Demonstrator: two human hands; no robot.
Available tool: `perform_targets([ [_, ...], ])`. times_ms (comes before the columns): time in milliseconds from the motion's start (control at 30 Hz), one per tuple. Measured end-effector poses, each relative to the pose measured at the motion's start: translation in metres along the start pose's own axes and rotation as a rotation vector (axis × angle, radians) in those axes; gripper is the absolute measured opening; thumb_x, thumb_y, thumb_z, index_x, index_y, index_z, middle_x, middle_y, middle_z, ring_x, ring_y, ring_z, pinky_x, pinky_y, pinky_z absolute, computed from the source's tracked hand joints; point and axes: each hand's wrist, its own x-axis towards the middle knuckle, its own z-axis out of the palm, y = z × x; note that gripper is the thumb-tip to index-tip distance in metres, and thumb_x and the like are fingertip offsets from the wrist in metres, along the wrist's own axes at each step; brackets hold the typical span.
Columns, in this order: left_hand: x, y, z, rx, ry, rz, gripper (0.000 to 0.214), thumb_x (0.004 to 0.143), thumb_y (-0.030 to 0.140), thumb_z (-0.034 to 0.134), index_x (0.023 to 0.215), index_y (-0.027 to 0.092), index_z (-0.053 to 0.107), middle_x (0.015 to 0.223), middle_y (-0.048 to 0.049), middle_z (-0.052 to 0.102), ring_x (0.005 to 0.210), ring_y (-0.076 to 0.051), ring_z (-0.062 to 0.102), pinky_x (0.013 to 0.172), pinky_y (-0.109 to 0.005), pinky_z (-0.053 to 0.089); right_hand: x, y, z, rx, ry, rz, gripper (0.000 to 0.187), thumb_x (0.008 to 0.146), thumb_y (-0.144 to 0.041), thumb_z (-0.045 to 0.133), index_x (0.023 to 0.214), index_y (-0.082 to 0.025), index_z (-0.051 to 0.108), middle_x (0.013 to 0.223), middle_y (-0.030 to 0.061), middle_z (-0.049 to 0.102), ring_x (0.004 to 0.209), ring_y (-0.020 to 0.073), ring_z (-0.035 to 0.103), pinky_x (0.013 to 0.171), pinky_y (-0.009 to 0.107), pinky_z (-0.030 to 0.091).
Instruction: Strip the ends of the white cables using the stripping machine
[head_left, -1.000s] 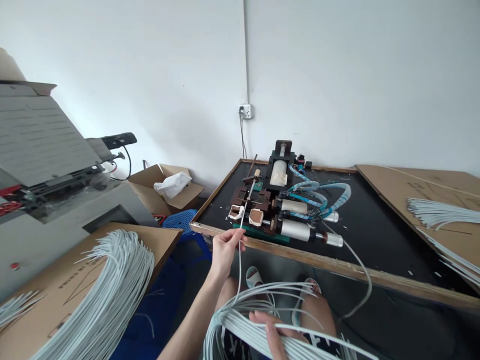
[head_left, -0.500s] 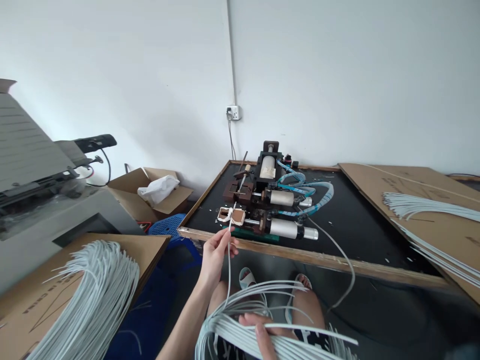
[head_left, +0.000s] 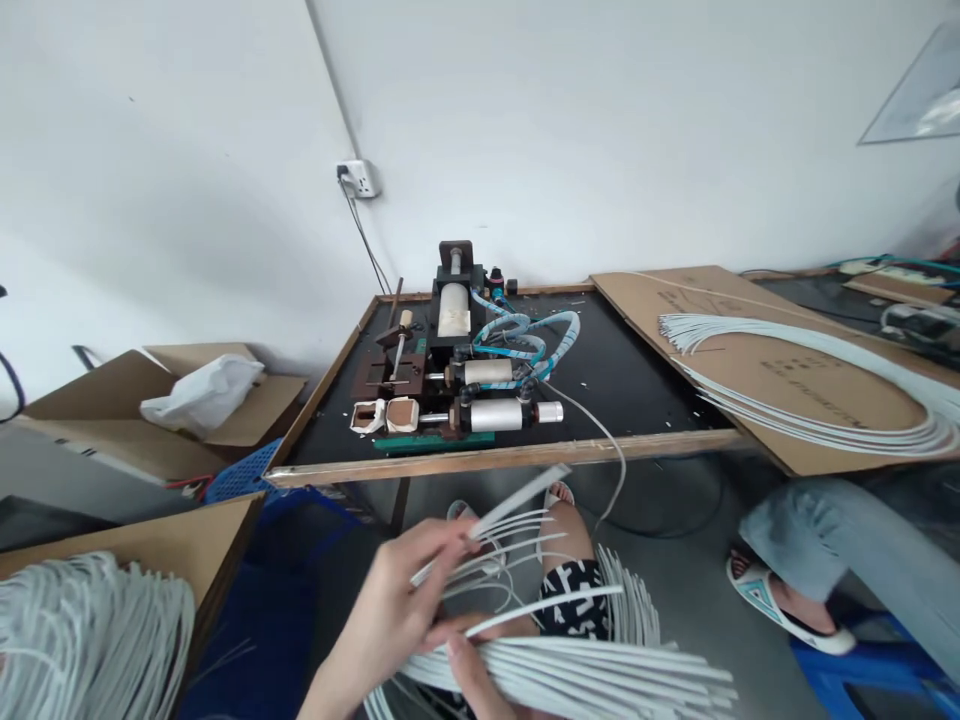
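Now the left hand (head_left: 397,600) half-curls among loose white cables (head_left: 517,497), its hold unclear, while the right hand (head_left: 472,680) clamps the bundle (head_left: 570,675); one hasty tug could snag strands and tangle everything.

White wall (head_left: 187,120) w/ elec. socket (head_left: 358,179)

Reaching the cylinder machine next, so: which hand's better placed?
Left, probably: the left hand sits higher, among loose ends of the pale grey cable bundle, nearer the silver-cylindered pneumatic machine; the right hand is clasped on the bundle.
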Motion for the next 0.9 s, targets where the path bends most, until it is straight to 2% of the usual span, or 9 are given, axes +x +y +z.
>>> perform_targets([
  [67, 0.002, 0.014, -0.005, 0.133, -0.236, 0.069, 0.029, 0.101, 0.03, 0.057, 0.121, 0.024, 0.076, 0.117, -0.0096, 0.076, 0.113, -0.026, 0.069, 0.098, -0.034, 0.056, -0.001, -0.005, -0.007, -0.075, 0.016, -0.009, 0.008, 0.094, -0.027, 0.067, 0.091, -0.029, 0.074, 0.083, -0.004, 0.079, 0.079, 0.0143, 0.075, 0.085, 0.023, 0.061],
  [133, 0.004, 0.028, -0.01, 0.163, -0.275, 0.098, 0.032, 0.103, 0.029, 0.053, 0.128, 0.025, 0.072, 0.131, -0.0102, 0.071, 0.124, -0.026, 0.063, 0.106, -0.038, 0.052, -0.003, -0.008, -0.014, -0.121, -0.004, -0.013, 0.005, 0.094, -0.028, 0.068, 0.094, -0.029, 0.072, 0.089, -0.0045, 0.079, 0.082, 0.0131, 0.075, 0.086, 0.02, 0.06],
  [333, 0.004, 0.055, -0.001, 0.039, -0.513, 0.048, 0.026, 0.102, 0.034, 0.056, 0.104, 0.025, 0.081, 0.098, -0.0091, 0.079, 0.098, -0.027, 0.072, 0.092, -0.038, 0.055, -0.01, 0.005, -0.024, -0.423, -0.032, 0.048, 0.025, 0.094, -0.05, 0.065, 0.105, -0.031, 0.077, 0.103, 0.0018, 0.079, 0.1, 0.0236, 0.074, 0.099, 0.032, 0.058],
  [400, 0.003, 0.051, 0.006, -0.065, -0.412, -0.096, 0.034, 0.102, 0.04, 0.054, 0.091, 0.023, 0.081, 0.085, -0.0095, 0.078, 0.083, -0.026, 0.073, 0.081, -0.036, 0.056, -0.006, 0.008, -0.026, -0.364, -0.056, 0.111, 0.025, 0.091, -0.05, 0.068, 0.105, -0.033, 0.079, 0.103, 0.0012, 0.08, 0.103, 0.025, 0.074, 0.105, 0.034, 0.055],
  [500, 0.007, 0.032, 0.008, -0.375, -0.083, -0.302, 0.04, 0.095, 0.053, 0.061, 0.087, 0.018, 0.079, 0.07, -0.0083, 0.075, 0.058, -0.021, 0.069, 0.057, -0.029, 0.053, 0.006, 0.009, -0.026, -0.212, -0.113, 0.181, 0.028, 0.094, -0.051, 0.063, 0.106, -0.031, 0.08, 0.109, 0.0019, 0.081, 0.106, 0.0247, 0.075, 0.105, 0.035, 0.056],
  [600, 0.016, 0.01, -0.001, -0.545, 0.326, -0.347, 0.041, 0.081, 0.054, 0.077, 0.085, 0.014, 0.079, 0.062, -0.0062, 0.072, 0.047, -0.015, 0.062, 0.051, -0.026, 0.049, 0.013, 0.012, -0.023, 0.079, -0.231, 0.279, 0.035, 0.098, -0.053, 0.057, 0.108, -0.028, 0.08, 0.109, 0.0035, 0.082, 0.105, 0.0231, 0.077, 0.099, 0.033, 0.06],
  [667, 0.022, -0.002, -0.009, -0.556, 0.497, -0.344, 0.039, 0.076, 0.051, 0.082, 0.081, 0.013, 0.08, 0.062, -0.0064, 0.073, 0.048, -0.014, 0.062, 0.053, -0.025, 0.05, 0.016, 0.018, -0.025, 0.208, -0.306, 0.316, 0.037, 0.094, -0.058, 0.06, 0.106, -0.029, 0.081, 0.108, 0.0036, 0.082, 0.104, 0.0227, 0.078, 0.097, 0.032, 0.061],
  [767, 0.03, -0.011, -0.014, -0.551, 0.577, -0.343, 0.037, 0.073, 0.048, 0.084, 0.079, 0.012, 0.081, 0.064, -0.0068, 0.075, 0.051, -0.014, 0.064, 0.056, -0.025, 0.052, 0.028, 0.032, -0.041, 0.08, -0.334, 0.257, 0.033, 0.094, -0.055, 0.063, 0.1, -0.03, 0.083, 0.102, 0.0019, 0.083, 0.099, 0.0233, 0.079, 0.09, 0.03, 0.063],
  [900, 0.041, -0.014, -0.013, -0.537, 0.584, -0.352, 0.037, 0.069, 0.048, 0.086, 0.077, 0.012, 0.081, 0.063, -0.0063, 0.075, 0.048, -0.014, 0.063, 0.053, -0.025, 0.052, 0.07, 0.055, -0.078, -0.086, -0.218, 0.197, 0.024, 0.094, -0.028, 0.065, 0.079, -0.032, 0.083, 0.077, -0.0015, 0.082, 0.091, 0.0221, 0.08, 0.084, 0.022, 0.063],
])
